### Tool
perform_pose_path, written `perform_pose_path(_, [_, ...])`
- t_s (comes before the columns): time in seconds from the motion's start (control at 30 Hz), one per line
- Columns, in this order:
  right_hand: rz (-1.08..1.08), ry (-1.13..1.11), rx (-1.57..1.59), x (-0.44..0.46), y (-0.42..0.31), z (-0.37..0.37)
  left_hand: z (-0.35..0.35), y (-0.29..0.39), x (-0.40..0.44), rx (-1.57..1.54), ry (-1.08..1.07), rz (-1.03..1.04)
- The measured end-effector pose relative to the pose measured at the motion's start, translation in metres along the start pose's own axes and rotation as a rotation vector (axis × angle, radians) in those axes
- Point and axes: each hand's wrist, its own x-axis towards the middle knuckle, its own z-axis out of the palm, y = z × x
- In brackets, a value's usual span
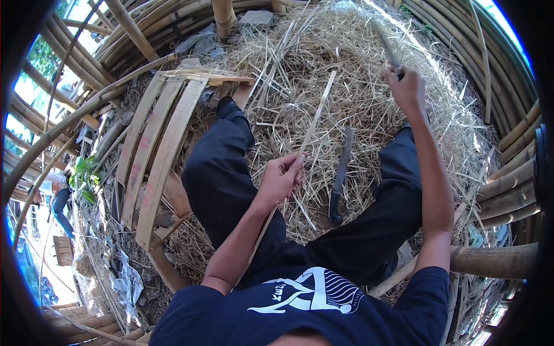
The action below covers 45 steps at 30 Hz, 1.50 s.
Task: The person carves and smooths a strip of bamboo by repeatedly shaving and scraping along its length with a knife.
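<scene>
My left hand [281,177] is closed around a long, thin bamboo strip [318,112], which runs from the straw ahead back along my left forearm. Up at the right, my right hand [408,91] grips a knife [390,51] by its handle, the slightly blurred blade pointing away from me and clear of the strip. On the ground between my legs lies a second knife [343,167] with a dark handle, which neither hand touches.
Bamboo shavings [358,86] cover the ground around my feet. To my left stands a slatted wooden crate [156,144]. Bamboo poles [490,63] line the right side, and one thick pole [496,260] is by my right elbow. A person [59,199] is far left.
</scene>
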Motion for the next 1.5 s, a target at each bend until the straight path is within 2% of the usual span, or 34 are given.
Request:
perform_pose_path(0.1, [-0.08,-0.054,0.013,-0.022,0.001,0.01,0.002,0.004,-0.001,0.008,0.005,0.029])
perform_pose_path(0.17, [0.106,-0.368,0.126,-0.03,-0.013,0.008,0.005,0.011,-0.002,0.012,0.001,0.013])
perform_pose_path(0.3, [0.106,-0.495,0.174,-0.053,-0.04,0.009,0.009,0.025,-0.003,0.007,0.001,0.05])
perform_pose_path(0.37, [-0.111,-0.559,0.184,-0.066,-0.048,0.013,0.009,0.026,-0.005,0.015,0.012,0.058])
perform_pose_path(0.4, [-0.047,-0.693,0.204,-0.068,-0.058,0.008,0.008,0.025,-0.004,0.021,0.02,0.072])
perform_pose_path(0.43, [-0.049,-0.688,0.212,-0.074,-0.062,0.012,0.007,0.026,-0.004,0.026,0.031,0.089])
perform_pose_path(0.5, [-0.003,-0.798,0.559,-0.089,-0.067,0.025,0.008,0.029,-0.007,0.039,0.029,0.088])
perform_pose_path(0.73, [0.065,-0.712,0.803,-0.093,-0.084,0.028,-0.001,0.031,-0.028,0.033,0.002,0.125])
perform_pose_path(0.8, [0.118,-0.646,0.909,-0.085,-0.083,0.024,-0.016,0.024,-0.042,-0.01,-0.133,-0.016])
perform_pose_path(0.9, [0.143,-0.553,1.015,-0.073,-0.077,0.012,-0.022,0.024,-0.07,0.033,-0.265,-0.107])
perform_pose_path(0.97, [0.17,-0.543,1.025,-0.067,-0.067,0.017,-0.018,0.022,-0.083,0.018,-0.257,-0.113])
perform_pose_path(1.03, [0.214,-0.569,1.243,-0.065,-0.064,0.013,-0.013,0.016,-0.09,0.058,-0.215,-0.093])
perform_pose_path(1.2, [0.163,-0.551,1.226,-0.061,-0.059,0.007,-0.005,0.007,-0.088,0.167,-0.14,-0.014])
perform_pose_path(1.27, [-0.027,-0.507,0.72,-0.059,-0.059,0.001,0.001,0.004,-0.085,0.427,0.125,0.173])
perform_pose_path(1.3, [-0.031,-0.507,0.723,-0.061,-0.059,-0.001,0.001,0.004,-0.082,0.428,0.129,0.175])
perform_pose_path(1.37, [-0.317,-0.551,0.394,-0.076,-0.058,-0.006,0.0,0.007,-0.074,0.535,0.228,0.319])
perform_pose_path(1.43, [-0.389,-0.523,0.394,-0.09,-0.059,-0.004,0.003,0.017,-0.071,0.538,0.249,0.34])
perform_pose_path(1.5, [-0.44,-0.704,0.299,-0.099,-0.059,-0.004,0.003,0.022,-0.067,0.54,0.261,0.357])
